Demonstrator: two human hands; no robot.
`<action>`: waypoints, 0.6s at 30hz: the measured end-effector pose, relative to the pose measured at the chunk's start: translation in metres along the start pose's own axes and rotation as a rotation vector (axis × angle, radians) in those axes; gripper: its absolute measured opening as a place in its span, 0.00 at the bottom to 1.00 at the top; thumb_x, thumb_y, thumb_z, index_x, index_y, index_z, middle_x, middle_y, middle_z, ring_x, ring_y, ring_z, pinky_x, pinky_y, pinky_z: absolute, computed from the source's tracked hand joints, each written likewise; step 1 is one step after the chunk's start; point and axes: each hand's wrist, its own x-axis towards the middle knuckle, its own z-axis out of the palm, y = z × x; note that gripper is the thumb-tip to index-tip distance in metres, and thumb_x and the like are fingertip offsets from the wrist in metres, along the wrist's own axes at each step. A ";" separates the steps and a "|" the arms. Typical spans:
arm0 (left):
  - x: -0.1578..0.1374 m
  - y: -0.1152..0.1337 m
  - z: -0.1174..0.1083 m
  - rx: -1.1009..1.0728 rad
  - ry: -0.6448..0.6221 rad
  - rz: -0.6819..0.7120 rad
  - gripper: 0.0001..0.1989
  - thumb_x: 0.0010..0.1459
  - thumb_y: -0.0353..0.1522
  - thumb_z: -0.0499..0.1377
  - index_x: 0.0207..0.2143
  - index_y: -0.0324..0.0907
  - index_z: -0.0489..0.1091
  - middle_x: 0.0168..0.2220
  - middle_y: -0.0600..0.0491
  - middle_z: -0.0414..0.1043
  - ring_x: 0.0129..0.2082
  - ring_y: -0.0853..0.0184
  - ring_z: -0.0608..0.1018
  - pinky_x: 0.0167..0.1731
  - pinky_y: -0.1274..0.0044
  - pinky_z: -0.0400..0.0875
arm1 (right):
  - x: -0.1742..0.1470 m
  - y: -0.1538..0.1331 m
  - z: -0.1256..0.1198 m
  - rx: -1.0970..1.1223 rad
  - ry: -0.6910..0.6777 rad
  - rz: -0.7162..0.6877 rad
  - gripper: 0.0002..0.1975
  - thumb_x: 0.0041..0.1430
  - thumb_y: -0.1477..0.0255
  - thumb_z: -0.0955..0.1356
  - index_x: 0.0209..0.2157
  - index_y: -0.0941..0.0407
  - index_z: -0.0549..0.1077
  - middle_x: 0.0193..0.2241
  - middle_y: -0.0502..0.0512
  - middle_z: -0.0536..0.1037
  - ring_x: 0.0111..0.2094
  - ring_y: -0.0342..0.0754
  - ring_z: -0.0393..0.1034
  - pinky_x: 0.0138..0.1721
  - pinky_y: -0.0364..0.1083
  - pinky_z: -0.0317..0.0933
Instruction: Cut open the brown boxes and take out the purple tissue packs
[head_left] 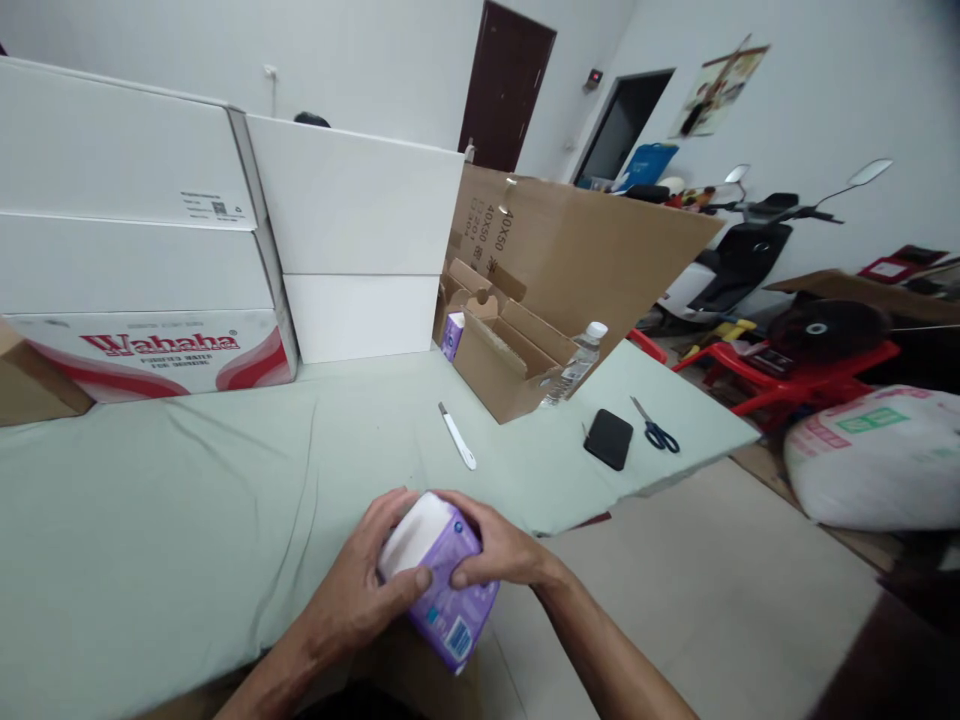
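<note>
A purple and white pack of tissues (450, 590) is tilted between my two hands at the table's front edge. From its left side my left hand (367, 580) grips it, thumb across the purple face. On the upper right, my right hand (495, 545) holds it with the thumb on the same face and the fingers behind. A barcode shows near the pack's lower corner. Beyond the hands, a white utility knife (457, 437) lies on the green tablecloth (360, 430).
White cartons (150, 270) stand stacked at the back left. An open cardboard box (510, 360), a water bottle (581, 365), a black flat case (608, 439) and scissors (655, 428) are on the right. A large cardboard sheet (570, 240) stands behind them.
</note>
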 end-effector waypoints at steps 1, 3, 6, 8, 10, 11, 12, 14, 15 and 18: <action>-0.001 0.001 -0.003 -0.030 0.014 -0.009 0.36 0.50 0.42 0.70 0.61 0.46 0.73 0.66 0.40 0.68 0.62 0.43 0.72 0.62 0.57 0.66 | -0.004 0.006 -0.011 0.043 0.093 -0.014 0.55 0.32 0.59 0.85 0.64 0.55 0.68 0.55 0.60 0.78 0.52 0.57 0.74 0.53 0.52 0.70; -0.003 0.000 -0.011 -0.060 0.063 -0.040 0.36 0.51 0.45 0.71 0.61 0.47 0.74 0.64 0.40 0.69 0.60 0.44 0.75 0.59 0.59 0.69 | -0.013 0.016 -0.043 0.141 0.291 -0.039 0.52 0.32 0.56 0.84 0.61 0.55 0.70 0.51 0.60 0.81 0.48 0.57 0.77 0.49 0.53 0.72; -0.006 -0.009 -0.025 -0.040 0.096 -0.163 0.34 0.49 0.48 0.72 0.56 0.45 0.77 0.53 0.39 0.78 0.54 0.46 0.79 0.54 0.61 0.73 | -0.023 0.026 -0.102 0.172 0.674 -0.128 0.44 0.30 0.51 0.83 0.50 0.55 0.76 0.40 0.60 0.84 0.39 0.60 0.79 0.43 0.57 0.74; -0.008 -0.017 -0.030 -0.015 0.097 -0.238 0.34 0.49 0.52 0.71 0.54 0.43 0.78 0.48 0.39 0.81 0.52 0.46 0.80 0.51 0.62 0.74 | -0.025 0.027 -0.140 0.166 0.789 -0.165 0.41 0.31 0.50 0.81 0.48 0.54 0.76 0.37 0.58 0.84 0.38 0.59 0.79 0.43 0.57 0.73; -0.011 -0.024 -0.033 0.012 0.104 -0.251 0.33 0.50 0.54 0.69 0.52 0.42 0.79 0.47 0.39 0.82 0.52 0.46 0.80 0.52 0.63 0.74 | -0.021 0.028 -0.170 0.156 0.859 -0.190 0.39 0.33 0.50 0.79 0.47 0.54 0.76 0.36 0.58 0.83 0.38 0.58 0.78 0.44 0.57 0.72; -0.012 -0.027 -0.034 0.022 0.112 -0.244 0.33 0.50 0.54 0.69 0.51 0.42 0.80 0.47 0.39 0.82 0.52 0.46 0.80 0.52 0.63 0.73 | -0.017 0.030 -0.180 0.149 0.884 -0.197 0.38 0.34 0.51 0.79 0.47 0.54 0.76 0.37 0.58 0.83 0.39 0.58 0.78 0.44 0.57 0.72; -0.014 -0.029 -0.035 0.026 0.114 -0.242 0.33 0.50 0.55 0.68 0.50 0.42 0.80 0.48 0.39 0.82 0.52 0.47 0.80 0.53 0.63 0.73 | -0.013 0.033 -0.188 0.141 0.908 -0.203 0.37 0.34 0.52 0.79 0.47 0.54 0.76 0.38 0.59 0.83 0.40 0.58 0.78 0.45 0.57 0.71; -0.016 -0.032 -0.039 0.022 0.127 -0.262 0.32 0.49 0.56 0.69 0.48 0.43 0.81 0.48 0.40 0.82 0.53 0.46 0.80 0.53 0.64 0.74 | -0.006 0.043 -0.195 0.122 0.958 -0.213 0.37 0.35 0.53 0.78 0.48 0.55 0.76 0.42 0.61 0.83 0.45 0.59 0.77 0.48 0.58 0.70; -0.017 -0.033 -0.041 0.014 0.138 -0.279 0.32 0.48 0.56 0.69 0.48 0.44 0.81 0.48 0.40 0.83 0.54 0.46 0.80 0.53 0.64 0.74 | -0.004 0.050 -0.196 0.113 0.990 -0.221 0.37 0.35 0.54 0.78 0.49 0.55 0.75 0.45 0.62 0.82 0.47 0.59 0.76 0.50 0.59 0.69; -0.018 -0.036 -0.049 -0.024 0.197 -0.324 0.32 0.45 0.57 0.70 0.45 0.45 0.82 0.50 0.41 0.83 0.54 0.45 0.80 0.53 0.63 0.75 | -0.004 0.072 -0.186 0.083 1.102 -0.254 0.44 0.38 0.52 0.77 0.57 0.54 0.71 0.57 0.65 0.76 0.58 0.60 0.71 0.58 0.60 0.65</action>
